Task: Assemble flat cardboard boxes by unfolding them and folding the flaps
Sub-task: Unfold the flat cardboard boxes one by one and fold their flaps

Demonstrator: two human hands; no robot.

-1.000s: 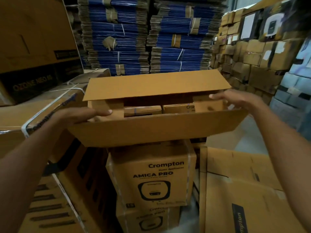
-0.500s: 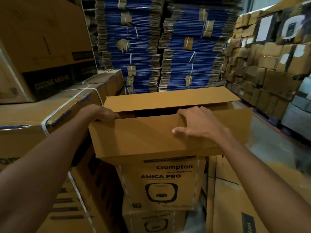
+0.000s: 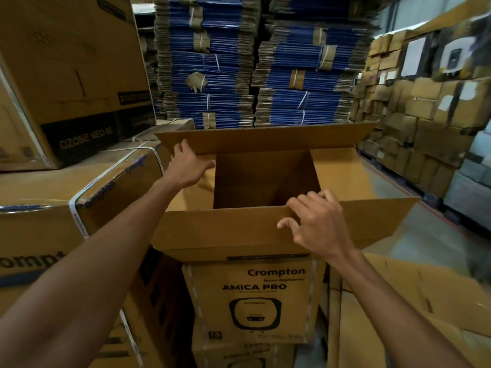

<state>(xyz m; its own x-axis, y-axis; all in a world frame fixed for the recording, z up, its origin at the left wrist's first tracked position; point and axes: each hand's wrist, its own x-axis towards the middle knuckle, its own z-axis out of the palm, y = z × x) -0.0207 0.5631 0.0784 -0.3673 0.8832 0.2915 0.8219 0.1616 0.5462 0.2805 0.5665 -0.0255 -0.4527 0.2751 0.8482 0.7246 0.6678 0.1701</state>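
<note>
A brown cardboard box (image 3: pixel 228 235) stands unfolded in front of me on a stack of printed Crompton cartons (image 3: pixel 255 301). Its top is open and the inside is dark. The far long flap (image 3: pixel 265 138) stands up. My left hand (image 3: pixel 187 167) reaches over the left short flap, fingers touching the far flap's left end. The near long flap leans toward me; my right hand (image 3: pixel 317 224) grips its top edge right of centre, fingers curled over it. The right short flap (image 3: pixel 342 176) lies folded inward.
Strapped Crompton cartons (image 3: pixel 53 208) and a large dark-banded box (image 3: pixel 66 75) crowd the left. Tall bundles of flat blue cardboard (image 3: pixel 252 62) rise behind. Stacked brown cartons (image 3: pixel 425 115) line the right wall. Flat cardboard sheets (image 3: pixel 398 314) lie at lower right beside grey floor (image 3: pixel 425 235).
The view has tilted so I see down into the box. My left hand moved from the near left corner to the far flap; my right hand slid right along the near flap's edge.
</note>
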